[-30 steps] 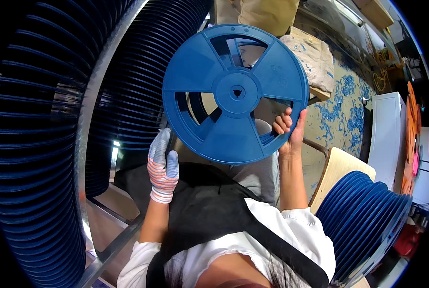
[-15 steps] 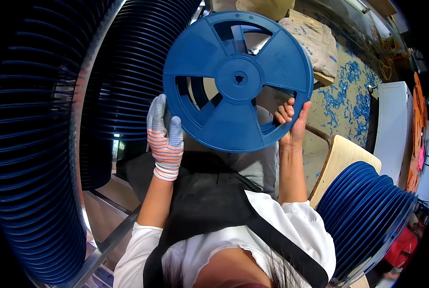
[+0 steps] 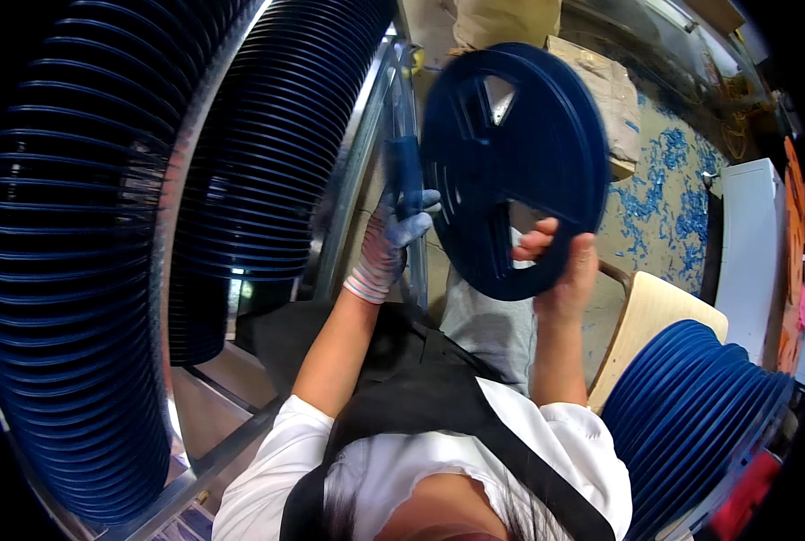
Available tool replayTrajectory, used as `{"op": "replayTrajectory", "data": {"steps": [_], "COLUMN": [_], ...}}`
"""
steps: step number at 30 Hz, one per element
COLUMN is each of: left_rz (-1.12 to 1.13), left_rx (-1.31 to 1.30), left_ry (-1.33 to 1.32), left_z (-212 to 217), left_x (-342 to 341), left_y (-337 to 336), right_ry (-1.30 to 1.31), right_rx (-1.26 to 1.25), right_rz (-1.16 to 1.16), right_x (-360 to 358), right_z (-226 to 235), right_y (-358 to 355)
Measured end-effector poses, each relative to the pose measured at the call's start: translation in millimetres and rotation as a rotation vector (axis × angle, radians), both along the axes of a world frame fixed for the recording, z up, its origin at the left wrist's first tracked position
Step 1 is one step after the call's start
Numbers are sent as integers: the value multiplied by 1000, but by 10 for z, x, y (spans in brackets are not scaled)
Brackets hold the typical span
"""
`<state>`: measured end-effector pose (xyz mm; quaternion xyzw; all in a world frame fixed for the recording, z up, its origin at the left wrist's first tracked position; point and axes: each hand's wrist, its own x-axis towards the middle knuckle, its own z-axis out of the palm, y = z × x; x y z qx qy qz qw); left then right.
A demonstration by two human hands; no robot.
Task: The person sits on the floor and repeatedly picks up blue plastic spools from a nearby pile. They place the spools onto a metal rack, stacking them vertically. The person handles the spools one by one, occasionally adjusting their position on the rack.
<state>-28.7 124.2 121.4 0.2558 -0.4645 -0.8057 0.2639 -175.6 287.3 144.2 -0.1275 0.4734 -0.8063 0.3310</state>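
Blue reel (image 3: 524, 158), tilted in mid-air beyond the black apron (image 3: 389, 370), blurred. Bare right hand (image 3: 565, 278): grip pinching the rim, fingers through a cut-out, thumb outside. Looks like moulded plastic: probably stiff, light for its breadth, slick along the smooth rim, liable to crack if dropped. Best held at the rim beside a cut-out. Gloved left hand (image 3: 383, 239), knit and striped, at a thin blue piece (image 3: 405, 167) seen edge-on; cannot tell if pinching or touching. Alongside: ribbed dark-blue stack (image 3: 78, 316), dull metal rail (image 3: 183, 149), pale wooden chair (image 3: 659, 302), crinkled blue scraps (image 3: 637, 200).
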Motion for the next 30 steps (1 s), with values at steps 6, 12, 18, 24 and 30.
{"op": "replayTrajectory", "data": {"steps": [6,12,18,24,30], "left_rz": [-417,-387,-452,-419,-182], "left_rx": [690,732,728,707,544], "left_ry": [596,751,726,665,527], "left_z": [-261,-167,-292,-198,-68], "left_x": [340,188,204,324,545], "left_y": [-244,-123,-142,-115,24], "right_ry": [-90,-139,-267,-316,-400], "right_rx": [-126,-277,-296,-403,-553], "right_rz": [-195,-199,-237,-141,-12], "right_x": [-602,-883,-956,-947,-1029], "right_z": [-336,-683,-809,-856,-1052], "right_y": [366,550,580,529,558]}}
